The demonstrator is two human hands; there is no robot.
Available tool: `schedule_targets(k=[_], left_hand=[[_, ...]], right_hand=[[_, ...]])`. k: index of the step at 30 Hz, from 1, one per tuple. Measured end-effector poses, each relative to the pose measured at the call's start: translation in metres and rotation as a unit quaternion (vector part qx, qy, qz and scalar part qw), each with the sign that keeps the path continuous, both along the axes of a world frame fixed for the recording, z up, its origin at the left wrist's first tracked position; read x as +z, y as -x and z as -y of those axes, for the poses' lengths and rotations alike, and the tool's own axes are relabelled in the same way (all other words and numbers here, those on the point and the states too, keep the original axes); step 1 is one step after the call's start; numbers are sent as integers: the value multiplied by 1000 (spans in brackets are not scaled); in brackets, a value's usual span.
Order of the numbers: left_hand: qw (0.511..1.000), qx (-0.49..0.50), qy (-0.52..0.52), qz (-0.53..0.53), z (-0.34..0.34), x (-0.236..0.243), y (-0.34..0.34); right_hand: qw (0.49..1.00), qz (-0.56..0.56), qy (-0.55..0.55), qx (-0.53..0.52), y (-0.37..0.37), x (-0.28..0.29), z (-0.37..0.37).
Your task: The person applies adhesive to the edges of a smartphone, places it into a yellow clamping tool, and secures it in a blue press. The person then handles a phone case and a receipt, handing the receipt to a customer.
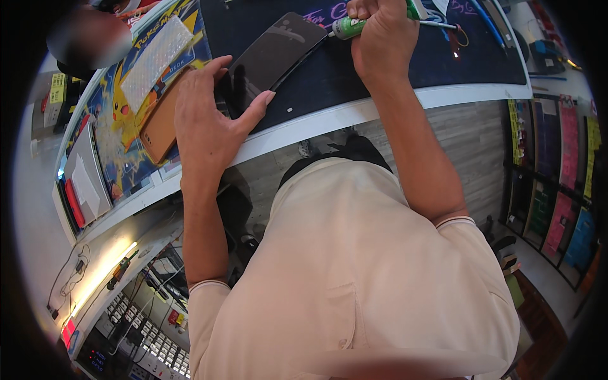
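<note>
Phone (282,57) wants a light steadying touch imo, and I'd run the tip of the green tube (349,27) low along the edge with a gentle squeeze so nothing blobs. My right hand (383,47) is wrapped round that tube, tip just beside the phone's far corner. Left hand (208,114) is spread wide around the near end; can't tell remotely if it's touching. Phone lies angled near the bench's (323,123) front edge.
</note>
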State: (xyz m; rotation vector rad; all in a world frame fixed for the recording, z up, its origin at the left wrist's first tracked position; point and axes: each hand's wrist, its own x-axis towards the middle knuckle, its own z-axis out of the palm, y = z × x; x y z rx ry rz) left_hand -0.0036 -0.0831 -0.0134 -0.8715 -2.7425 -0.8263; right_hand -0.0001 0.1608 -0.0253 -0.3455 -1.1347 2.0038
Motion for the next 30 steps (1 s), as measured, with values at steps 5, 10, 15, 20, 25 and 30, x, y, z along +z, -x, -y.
schedule_targets(k=[5, 10, 15, 20, 25, 30], left_hand=[[1000, 2, -6, -3, -3, -2, 5], [1000, 5, -4, 5, -4, 0, 3], [1000, 3, -7, 9, -5, 1, 3], [1000, 2, -2, -4, -5, 1, 2], [1000, 1, -4, -9, -4, 0, 3], [1000, 4, -3, -3, -4, 0, 2]], right_hand=[[999, -16, 30, 15, 10, -2, -4], [999, -12, 31, 9, 11, 0, -3], [999, 5, 31, 7, 9, 2, -2], [999, -5, 33, 25, 5, 1, -3], [999, -4, 33, 28, 7, 1, -3], [999, 9, 31, 34, 14, 1, -3]])
